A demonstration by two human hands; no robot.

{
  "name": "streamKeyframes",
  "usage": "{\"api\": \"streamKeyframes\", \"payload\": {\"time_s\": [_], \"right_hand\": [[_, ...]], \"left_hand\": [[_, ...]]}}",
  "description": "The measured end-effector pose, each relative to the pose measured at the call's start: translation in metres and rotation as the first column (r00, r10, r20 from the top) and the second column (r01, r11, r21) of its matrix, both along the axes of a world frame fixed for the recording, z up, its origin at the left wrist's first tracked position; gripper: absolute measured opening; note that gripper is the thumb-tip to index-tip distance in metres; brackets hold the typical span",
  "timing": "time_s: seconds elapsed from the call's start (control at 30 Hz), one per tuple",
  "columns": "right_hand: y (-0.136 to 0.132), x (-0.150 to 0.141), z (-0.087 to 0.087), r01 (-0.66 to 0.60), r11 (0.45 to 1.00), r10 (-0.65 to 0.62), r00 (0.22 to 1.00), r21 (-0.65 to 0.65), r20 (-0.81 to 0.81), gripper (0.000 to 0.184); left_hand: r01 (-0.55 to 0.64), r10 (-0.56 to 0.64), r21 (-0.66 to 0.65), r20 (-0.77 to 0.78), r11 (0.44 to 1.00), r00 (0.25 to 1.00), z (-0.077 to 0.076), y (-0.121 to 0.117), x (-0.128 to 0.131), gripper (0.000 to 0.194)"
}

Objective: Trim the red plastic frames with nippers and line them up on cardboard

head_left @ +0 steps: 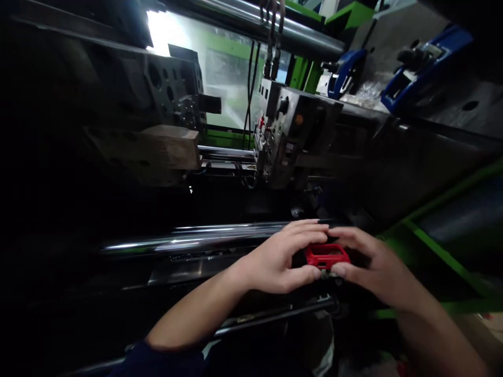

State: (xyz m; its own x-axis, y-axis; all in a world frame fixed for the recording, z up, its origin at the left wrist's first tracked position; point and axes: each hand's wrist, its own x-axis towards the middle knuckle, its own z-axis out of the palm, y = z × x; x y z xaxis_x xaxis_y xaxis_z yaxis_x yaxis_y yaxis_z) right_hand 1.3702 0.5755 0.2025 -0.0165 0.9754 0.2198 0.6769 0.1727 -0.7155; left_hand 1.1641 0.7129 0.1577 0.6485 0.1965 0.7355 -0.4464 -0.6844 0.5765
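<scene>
The part [328, 258] is red, with a smooth, slightly glossy surface. Its body is a small, low frame with rounded corners; a wide opening takes up the upper portion, a thin crossbar runs below this, and a small dark slot shows in the lower wall. The left hand [275, 260] grasps the part at its left end, thumb at the lower edge and fingers curved over the top. The right hand [382, 268] grasps the right end in the same manner, with the two thumbs near each other. The part is held in the air between both hands, near the right end of the lower bar [231, 231] as seen. Beyond the hands stands the right block [291, 139], with a small red piece [261, 123] at its left face. The left block [173, 149] is well apart from it. Two blue clamps [346, 73] are at upper right.
</scene>
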Motion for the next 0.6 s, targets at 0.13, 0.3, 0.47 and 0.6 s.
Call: {"api": "streamKeyframes", "payload": {"time_s": [0.13,0.3,0.47,0.6], "right_hand": [[0.026,-0.005,-0.013,-0.259,0.942,0.11,0.84,-0.215,-0.532,0.052],[0.04,-0.009,-0.036,-0.305,0.934,0.135,0.781,-0.184,-0.61,0.052],[0.026,-0.022,-0.036,-0.049,0.987,0.091,0.956,0.152,-0.279,0.031],[0.016,-0.042,-0.037,-0.148,0.709,-0.268,0.848,0.69,0.458,0.017]], "left_hand": [[0.112,-0.14,-0.15,-0.192,0.982,0.971,-0.015,-0.002,-0.016,0.047],[0.086,-0.098,-0.089,-0.151,0.992,0.984,-0.019,0.002,-0.018,0.026],[-0.02,-0.026,-0.306,-0.146,0.952,0.989,-0.02,-0.003,-0.02,0.036],[-0.047,-0.082,-0.556,-0.205,0.83,0.975,-0.014,-0.013,-0.014,0.042]]}}
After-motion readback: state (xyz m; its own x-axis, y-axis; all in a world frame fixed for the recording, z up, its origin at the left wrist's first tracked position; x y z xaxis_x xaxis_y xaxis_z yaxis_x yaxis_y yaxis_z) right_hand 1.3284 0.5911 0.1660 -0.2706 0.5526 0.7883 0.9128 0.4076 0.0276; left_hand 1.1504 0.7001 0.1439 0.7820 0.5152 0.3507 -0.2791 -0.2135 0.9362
